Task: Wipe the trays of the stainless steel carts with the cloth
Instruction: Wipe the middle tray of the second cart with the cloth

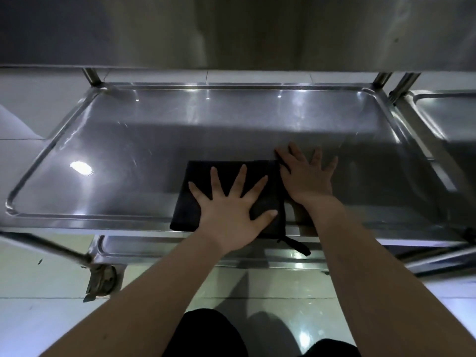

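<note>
Glossy steel tray (pixel 128 155) | left hand (pixel 229 215) flat on folded dark cloth (pixel 188 215) | right hand (pixel 306 176) splayed.

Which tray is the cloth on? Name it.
The middle tray of the cart in front: the cloth lies at its near edge under the left hand. The shelf above, the tray below and the neighbouring cart's tray hold no cloth.

A: How much of the cloth (pixel 188 212) shows?
B: Its middle lies under the left hand (pixel 231 215); only the borders and a dangling loop (pixel 296 244) are seen.
A: And the lower tray (pixel 154 247)?
B: Mostly covered by the middle tray (pixel 77 217); just a front strip shows.
A: The neighbouring tray (pixel 448 119)?
B: Cut off at the right edge. The caster (pixel 103 279) is blurred.
</note>
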The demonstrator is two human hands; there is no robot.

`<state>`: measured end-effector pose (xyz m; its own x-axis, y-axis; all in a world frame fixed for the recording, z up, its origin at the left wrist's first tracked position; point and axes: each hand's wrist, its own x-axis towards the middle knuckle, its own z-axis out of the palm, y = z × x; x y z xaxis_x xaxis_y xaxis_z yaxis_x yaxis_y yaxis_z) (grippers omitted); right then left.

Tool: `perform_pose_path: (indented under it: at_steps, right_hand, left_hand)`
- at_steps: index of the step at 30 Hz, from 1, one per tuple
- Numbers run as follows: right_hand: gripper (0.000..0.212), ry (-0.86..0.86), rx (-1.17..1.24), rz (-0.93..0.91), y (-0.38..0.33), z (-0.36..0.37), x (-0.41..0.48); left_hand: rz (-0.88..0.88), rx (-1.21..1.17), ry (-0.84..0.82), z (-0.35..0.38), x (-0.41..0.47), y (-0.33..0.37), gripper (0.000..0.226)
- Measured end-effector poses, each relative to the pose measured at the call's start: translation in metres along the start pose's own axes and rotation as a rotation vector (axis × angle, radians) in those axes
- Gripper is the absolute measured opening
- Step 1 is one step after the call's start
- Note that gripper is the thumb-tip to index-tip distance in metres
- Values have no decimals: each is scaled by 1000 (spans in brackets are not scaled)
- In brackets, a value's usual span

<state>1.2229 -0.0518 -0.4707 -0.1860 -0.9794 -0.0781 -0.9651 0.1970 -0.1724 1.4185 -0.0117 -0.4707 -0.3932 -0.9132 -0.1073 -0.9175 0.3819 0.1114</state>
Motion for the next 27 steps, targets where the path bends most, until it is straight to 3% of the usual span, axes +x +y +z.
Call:
perform_pose_path:
  at_steps: [4,6,8,9,11,15,19,24,27]
  right_hand:
    - [43,36,117,8,2,-4,0]
    - [37,95,245,21,3,-5,-1]
    - [33,130,339,44,2,-8,-3]
    - [33,132,363,59,0,-11,-3]
    - [35,116,386,73,-9,-18,-2]
    - [47,9,183,-56,-40,-24,-8]
    - [40,85,98,-68,-57,-21,-22]
    - [46,165,-7,-132,-62,-33,-39]
    - [33,182,-97,-223,-70,-44,-47]
  left_hand:
    - [-6,-130,6,-13,1,2,64]
    - [-7,-247,161,-29,4,-15,48]
    - [-15,-222,395,-41,11,-41,34]
    - [-46,-188,434,-45,18,-56,30]
    - [-128,-136,353,-48,31,-80,33]
    - [-44,-90,262,-33,42,-92,35]
    - [-17,-94,262,-36,41,-88,31]
    - [134,4,378,-48,27,-73,21]
    - [229,70,460,-60,17,-60,13]
